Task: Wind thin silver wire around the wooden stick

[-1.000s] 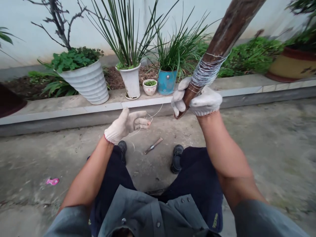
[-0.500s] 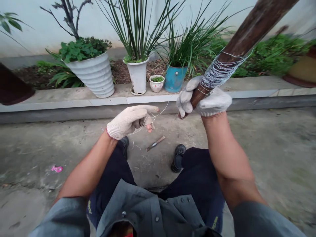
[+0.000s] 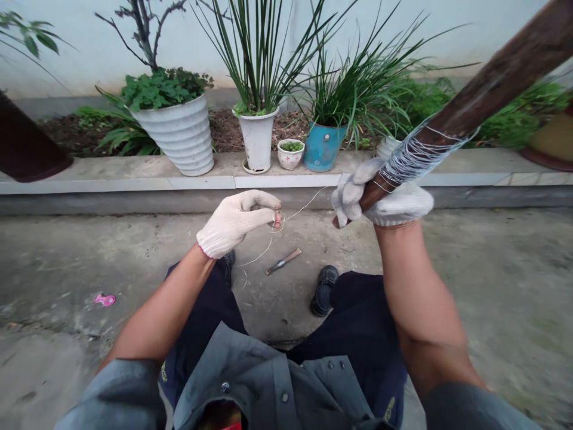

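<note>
My left hand (image 3: 237, 221), in a white knit glove with bare fingertips showing, pinches a thin pale wire (image 3: 308, 205) between thumb and fingers. A small loop hangs at those fingertips, and a loose tail curves down below them. Across to my right hand (image 3: 403, 205), also gloved, the strand runs slightly slack. That hand is wrapped around the lower end of a brown wooden stick (image 3: 492, 89), which slants up to the right. Many turns of the same pale wire (image 3: 414, 156) are wound around the stick just above the grip.
On the ground between my shoes lies a small tool (image 3: 283, 261) with a wooden end. A pink object (image 3: 105, 299) lies at left. Ahead runs a low ledge (image 3: 197, 184) bearing a ribbed white pot (image 3: 179, 134), a tall white pot (image 3: 256, 140), a small pot (image 3: 290, 156) and a blue pot (image 3: 323, 149).
My left thumb and fingers have closed together on the wire, where the index finger was stretched out before. My right hand and the stick have shifted slightly right and down in view.
</note>
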The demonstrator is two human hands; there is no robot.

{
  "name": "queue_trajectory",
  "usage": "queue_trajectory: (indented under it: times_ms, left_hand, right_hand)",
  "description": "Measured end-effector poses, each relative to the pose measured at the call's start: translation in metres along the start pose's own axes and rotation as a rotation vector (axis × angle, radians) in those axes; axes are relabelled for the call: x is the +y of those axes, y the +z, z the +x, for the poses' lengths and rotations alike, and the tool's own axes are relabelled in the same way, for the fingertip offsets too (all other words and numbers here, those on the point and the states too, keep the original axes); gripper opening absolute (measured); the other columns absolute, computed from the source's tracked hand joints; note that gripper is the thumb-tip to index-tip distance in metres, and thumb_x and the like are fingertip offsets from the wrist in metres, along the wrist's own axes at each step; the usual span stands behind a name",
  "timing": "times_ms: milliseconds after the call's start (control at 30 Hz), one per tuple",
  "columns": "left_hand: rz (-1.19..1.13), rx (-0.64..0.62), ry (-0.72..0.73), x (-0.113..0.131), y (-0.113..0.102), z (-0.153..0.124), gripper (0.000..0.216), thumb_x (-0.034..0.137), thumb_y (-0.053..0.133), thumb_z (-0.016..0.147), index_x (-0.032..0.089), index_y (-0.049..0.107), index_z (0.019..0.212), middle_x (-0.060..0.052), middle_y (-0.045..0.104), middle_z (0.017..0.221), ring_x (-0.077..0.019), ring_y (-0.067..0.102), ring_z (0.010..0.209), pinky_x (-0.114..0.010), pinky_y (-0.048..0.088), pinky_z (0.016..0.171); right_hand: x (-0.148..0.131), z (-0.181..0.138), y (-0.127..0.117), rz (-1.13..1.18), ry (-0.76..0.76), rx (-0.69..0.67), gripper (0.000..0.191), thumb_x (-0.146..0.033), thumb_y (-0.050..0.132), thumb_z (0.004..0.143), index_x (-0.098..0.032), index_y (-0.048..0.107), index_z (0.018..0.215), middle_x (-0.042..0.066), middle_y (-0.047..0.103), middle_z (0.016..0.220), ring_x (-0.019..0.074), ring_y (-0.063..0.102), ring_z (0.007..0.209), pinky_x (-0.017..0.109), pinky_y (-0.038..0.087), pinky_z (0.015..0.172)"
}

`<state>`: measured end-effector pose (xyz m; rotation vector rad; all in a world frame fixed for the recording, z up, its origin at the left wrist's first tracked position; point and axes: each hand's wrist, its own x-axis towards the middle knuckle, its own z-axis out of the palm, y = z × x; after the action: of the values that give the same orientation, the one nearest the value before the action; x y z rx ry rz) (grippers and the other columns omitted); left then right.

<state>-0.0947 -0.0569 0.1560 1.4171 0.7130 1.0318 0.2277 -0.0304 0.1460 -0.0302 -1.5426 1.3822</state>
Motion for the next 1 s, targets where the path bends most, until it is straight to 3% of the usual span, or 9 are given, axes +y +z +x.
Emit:
queue_trajectory:
  times_ms: [233, 400, 467, 567, 700, 833, 1000]
  left_hand:
    - [0.268, 0.378, 0.140, -0.002, 0.004, -0.006, 0.011, 0.025, 0.083, 0.090, 0.019, 0.086, 0.098, -0.005, 0.084, 0.096, -0.0185, 0.078, 0.080, -0.030, 0.064, 0.079]
    - [0.340, 0.563, 0.200, -0.007, 0.001, -0.010, 0.014, 0.031, 0.085, 0.091, 0.021, 0.085, 0.101, -0.006, 0.085, 0.103, -0.0175, 0.076, 0.080, -0.024, 0.057, 0.061]
    - [0.239, 0.554, 0.203, -0.005, 0.002, -0.012, 0.016, 0.032, 0.087, 0.091, 0.020, 0.083, 0.102, -0.007, 0.084, 0.104, -0.0152, 0.074, 0.072, -0.024, 0.057, 0.059]
    - [0.024, 0.470, 0.182, -0.002, 0.005, -0.014, 0.019, 0.030, 0.088, 0.091, 0.019, 0.080, 0.104, -0.008, 0.085, 0.113, -0.0113, 0.071, 0.062, -0.030, 0.066, 0.071]
    - [-0.092, 0.457, 0.132, 0.001, 0.009, -0.016, 0.020, 0.028, 0.090, 0.088, 0.018, 0.078, 0.100, -0.009, 0.084, 0.114, -0.0162, 0.081, 0.079, -0.030, 0.068, 0.081]
    - [-0.041, 0.444, 0.144, 0.000, 0.010, -0.017, 0.022, 0.027, 0.093, 0.084, 0.018, 0.080, 0.099, -0.008, 0.084, 0.111, -0.0217, 0.084, 0.099, -0.034, 0.067, 0.099]
    - [-0.019, 0.440, 0.153, -0.007, 0.005, -0.012, 0.028, 0.042, 0.087, 0.093, 0.019, 0.079, 0.106, -0.009, 0.084, 0.112, -0.0240, 0.084, 0.104, -0.037, 0.066, 0.102]
  right_hand:
    - [0.006, -0.018, 0.004, 0.004, -0.002, 0.000, 0.052, -0.052, 0.098, 0.077, -0.029, 0.083, 0.121, 0.006, 0.078, 0.086, 0.0222, 0.066, 0.057, 0.041, 0.063, 0.055]
    - [0.013, -0.027, 0.013, -0.006, -0.041, -0.024, 0.049, -0.049, 0.092, 0.086, -0.027, 0.083, 0.129, 0.008, 0.080, 0.090, 0.0226, 0.068, 0.060, 0.039, 0.062, 0.056]
    - [0.016, -0.029, 0.016, -0.005, -0.047, -0.055, 0.049, -0.049, 0.090, 0.089, -0.026, 0.082, 0.132, 0.009, 0.080, 0.092, 0.0234, 0.070, 0.063, 0.039, 0.062, 0.058]
    - [0.021, -0.033, 0.015, 0.025, -0.045, -0.077, 0.052, -0.055, 0.087, 0.094, -0.025, 0.081, 0.136, 0.012, 0.082, 0.104, 0.0231, 0.073, 0.067, 0.040, 0.064, 0.061]
    - [0.026, -0.038, 0.010, 0.043, 0.000, -0.088, 0.053, -0.054, 0.092, 0.091, -0.029, 0.080, 0.136, 0.011, 0.084, 0.113, 0.0214, 0.073, 0.070, 0.040, 0.067, 0.066]
    - [0.026, -0.039, 0.010, 0.077, -0.003, -0.088, 0.051, -0.051, 0.092, 0.091, -0.027, 0.080, 0.134, 0.008, 0.082, 0.098, 0.0218, 0.074, 0.069, 0.039, 0.067, 0.067]
    - [0.025, -0.041, 0.015, 0.096, -0.004, -0.055, 0.052, -0.055, 0.091, 0.089, -0.026, 0.080, 0.130, 0.012, 0.083, 0.105, 0.0240, 0.074, 0.069, 0.041, 0.066, 0.064]
